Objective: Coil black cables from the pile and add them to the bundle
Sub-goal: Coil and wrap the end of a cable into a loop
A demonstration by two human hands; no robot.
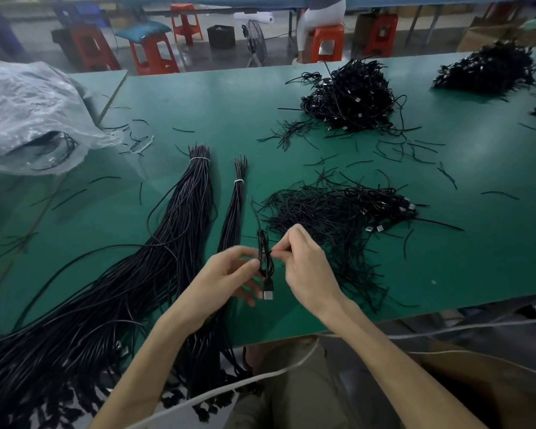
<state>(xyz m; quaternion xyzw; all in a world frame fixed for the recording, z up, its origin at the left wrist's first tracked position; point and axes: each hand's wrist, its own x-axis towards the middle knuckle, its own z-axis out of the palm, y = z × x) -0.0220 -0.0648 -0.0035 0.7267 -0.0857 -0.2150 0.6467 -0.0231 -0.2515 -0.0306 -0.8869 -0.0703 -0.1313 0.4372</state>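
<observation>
A small coiled black cable (264, 258) with a silver USB plug hanging at its lower end is held upright between my hands. My left hand (229, 277) pinches the coil's middle with thumb and fingers. My right hand (307, 264) pinches a thin black tie at the coil's right side. A big tied bundle of long straight cables (180, 224) lies to the left, and a thinner tied bundle (234, 209) lies beside it. A loose heap of ties and coiled cables (331, 218) lies just behind my right hand.
Two piles of coiled cables lie farther back, one in the middle (350, 97) and one at the right (486, 69). A clear plastic bag (28, 116) lies at the far left. Loose ties are scattered over the green table (217, 100). A cardboard box (492, 388) stands below the table's near edge.
</observation>
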